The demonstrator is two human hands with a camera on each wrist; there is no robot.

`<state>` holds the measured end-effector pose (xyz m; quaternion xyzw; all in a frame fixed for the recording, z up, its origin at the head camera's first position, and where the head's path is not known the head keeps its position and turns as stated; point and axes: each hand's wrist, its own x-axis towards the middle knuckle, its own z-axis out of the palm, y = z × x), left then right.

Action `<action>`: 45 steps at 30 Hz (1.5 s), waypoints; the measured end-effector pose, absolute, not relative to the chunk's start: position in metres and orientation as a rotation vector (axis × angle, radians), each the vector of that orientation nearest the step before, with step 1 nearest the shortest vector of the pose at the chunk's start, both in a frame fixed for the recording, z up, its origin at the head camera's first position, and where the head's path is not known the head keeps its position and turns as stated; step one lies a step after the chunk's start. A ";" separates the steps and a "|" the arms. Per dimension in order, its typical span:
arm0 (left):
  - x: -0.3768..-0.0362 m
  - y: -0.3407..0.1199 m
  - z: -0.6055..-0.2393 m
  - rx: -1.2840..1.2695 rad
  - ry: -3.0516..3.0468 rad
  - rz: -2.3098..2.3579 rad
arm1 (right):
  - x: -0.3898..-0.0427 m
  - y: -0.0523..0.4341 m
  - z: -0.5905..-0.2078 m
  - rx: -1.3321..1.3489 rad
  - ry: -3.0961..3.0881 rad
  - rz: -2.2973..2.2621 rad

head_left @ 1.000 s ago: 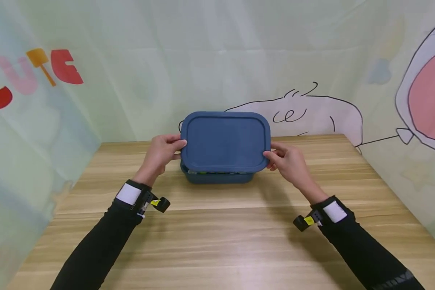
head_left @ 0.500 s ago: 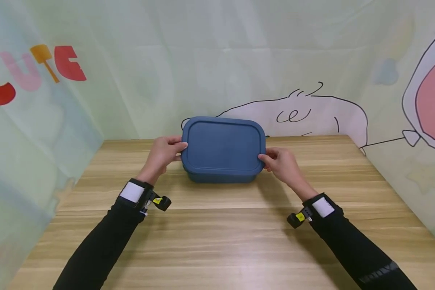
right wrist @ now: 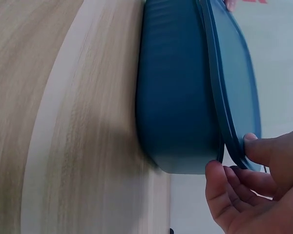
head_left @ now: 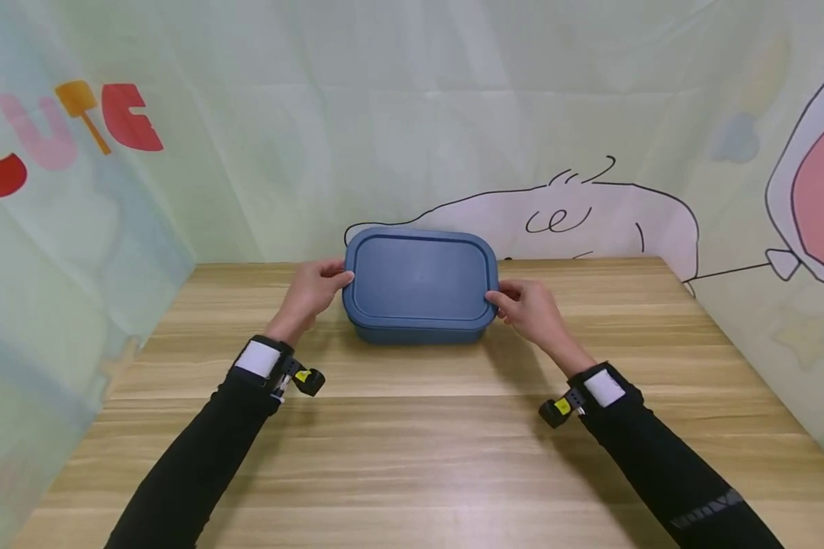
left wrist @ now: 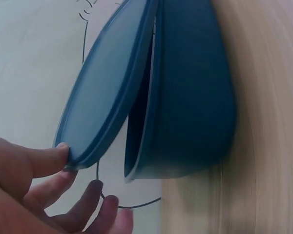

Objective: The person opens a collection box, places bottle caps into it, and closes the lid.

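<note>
A blue rectangular lid (head_left: 422, 278) lies tilted over a blue food container (head_left: 419, 335) that stands on the table. Its near edge meets the container's rim, while a gap shows under the far part in the left wrist view. My left hand (head_left: 309, 296) pinches the lid's left edge between thumb and fingers. On the other side, my right hand (head_left: 530, 313) pinches the right edge, its thumb on top. In the right wrist view the lower fingers (right wrist: 217, 187) curl near the container's corner. The container's contents are hidden by the lid.
The wooden table (head_left: 398, 450) stretches in front of the container. A printed cloth backdrop (head_left: 261, 152) hangs behind the table and along both sides. Each wrist carries a small black camera.
The lid has come down and slightly left, covering the container's opening that showed a second ago. My right hand has moved left and a little down with it; both hands keep their grip.
</note>
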<state>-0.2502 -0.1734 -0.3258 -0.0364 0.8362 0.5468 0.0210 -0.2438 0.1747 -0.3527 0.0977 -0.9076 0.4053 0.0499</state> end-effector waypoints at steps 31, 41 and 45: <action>-0.271 -0.173 -0.350 -0.137 2.437 1.733 | -0.241 0.174 -0.357 0.286 -2.739 1.280; -0.271 -0.176 -0.357 -0.149 2.408 1.763 | -0.241 0.170 -0.359 0.277 -2.725 1.225; -0.271 -0.175 -0.359 -0.184 2.376 1.790 | -0.241 0.169 -0.359 0.256 -2.733 1.218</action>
